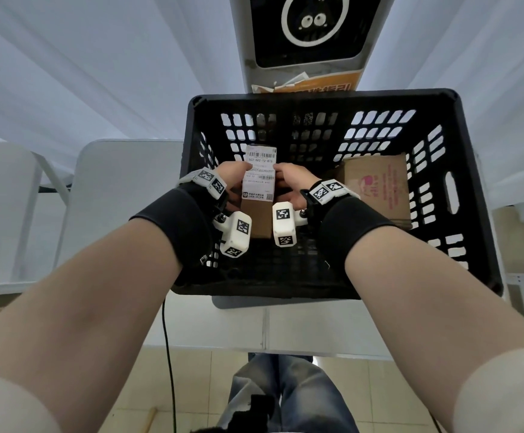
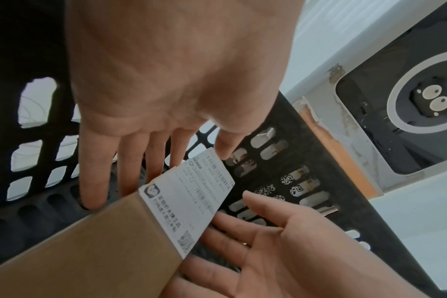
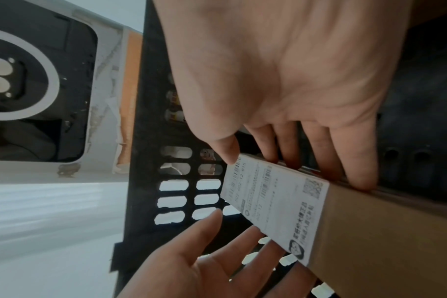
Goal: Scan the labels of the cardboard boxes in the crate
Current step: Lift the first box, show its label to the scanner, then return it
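Box [image 1: 259,195] underside (both hands [image 1: 232,178]) hidden

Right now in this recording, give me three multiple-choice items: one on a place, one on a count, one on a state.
1. Where is the pink-printed brown cardboard box?
A. Crate's right side
B. On the floor
C. Crate's left side

2. How many cardboard boxes show in the black slotted plastic crate?
A. One
B. Two
C. Four

3. How is the narrow brown cardboard box with the white barcode label held?
A. Left hand alone
B. By no hand
C. Between both hands

Answers: 1 A, it sits against the right wall. 2 B, the held one and the printed one. 3 C, the left hand and right hand flank it, thumbs on the label.
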`<state>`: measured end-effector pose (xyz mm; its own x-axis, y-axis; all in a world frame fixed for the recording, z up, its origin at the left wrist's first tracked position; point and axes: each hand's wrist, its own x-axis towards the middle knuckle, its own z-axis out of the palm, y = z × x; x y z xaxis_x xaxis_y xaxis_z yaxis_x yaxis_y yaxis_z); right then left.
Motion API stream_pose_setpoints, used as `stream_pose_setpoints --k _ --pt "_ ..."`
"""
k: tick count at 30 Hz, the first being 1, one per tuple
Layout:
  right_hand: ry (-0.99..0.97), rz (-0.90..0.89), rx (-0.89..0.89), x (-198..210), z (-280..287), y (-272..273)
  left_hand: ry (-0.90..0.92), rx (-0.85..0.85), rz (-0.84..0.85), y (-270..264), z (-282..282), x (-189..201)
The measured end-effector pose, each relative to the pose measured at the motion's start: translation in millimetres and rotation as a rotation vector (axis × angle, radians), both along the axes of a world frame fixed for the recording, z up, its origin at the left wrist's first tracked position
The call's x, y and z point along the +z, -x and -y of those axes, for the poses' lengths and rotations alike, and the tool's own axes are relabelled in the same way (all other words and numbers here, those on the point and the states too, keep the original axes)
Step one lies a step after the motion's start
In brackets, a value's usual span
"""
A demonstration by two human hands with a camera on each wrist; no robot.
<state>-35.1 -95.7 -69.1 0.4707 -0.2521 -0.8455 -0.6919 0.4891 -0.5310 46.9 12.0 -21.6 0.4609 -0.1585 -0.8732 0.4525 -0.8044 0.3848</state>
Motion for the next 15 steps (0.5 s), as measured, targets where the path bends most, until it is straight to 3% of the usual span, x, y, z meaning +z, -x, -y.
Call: stream_pose_setpoints --k 9,15 --pt "-0.035 0.018 0.039 4.5 0.1 4.3 0.035 -0.02 -0.073 -1.2 -6.7 4.1" --pt "0.003 0.011 0.076 23.9 7.1 17.8 0.032 -0.013 0.059 12.1 1.9 27.7"
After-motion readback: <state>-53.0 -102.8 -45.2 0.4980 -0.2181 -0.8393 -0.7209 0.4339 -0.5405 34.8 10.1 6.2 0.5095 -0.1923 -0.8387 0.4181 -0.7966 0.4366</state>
